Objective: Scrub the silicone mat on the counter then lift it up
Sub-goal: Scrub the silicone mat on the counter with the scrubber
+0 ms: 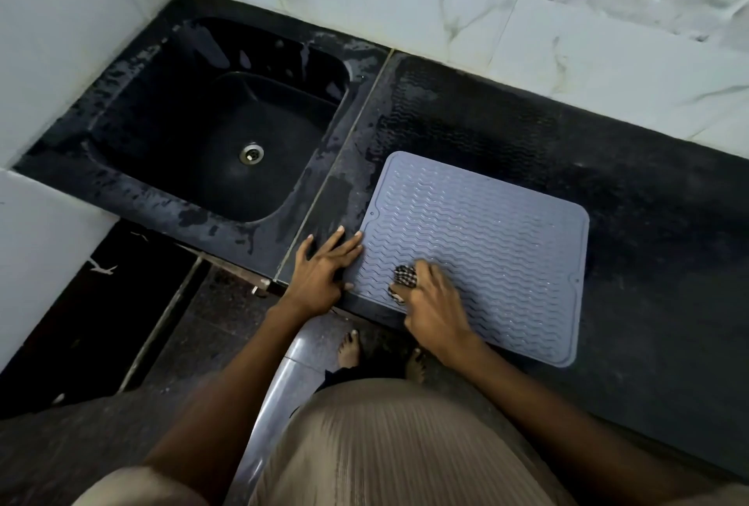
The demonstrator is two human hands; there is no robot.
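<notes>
The right hand (435,305) gripped a checkered scrub cloth (405,277) on the grey wavy-ribbed silicone mat (486,234); the left hand (322,268), fingers (344,248) spread, pressed its edge on the black desk (648,197).

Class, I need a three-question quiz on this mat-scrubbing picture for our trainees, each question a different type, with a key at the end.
1. True or false: the silicone mat lies inside the sink.
2. What does the right hand press onto the mat?
A. a checked scrubbing cloth
B. a bottle brush
C. nothing
3. Fill in: the left hand lies flat at the mat's ____ edge, the side nearest the sink.

Key
1. False; it lies flat on the black counter, right of the sink.
2. A
3. left
</notes>
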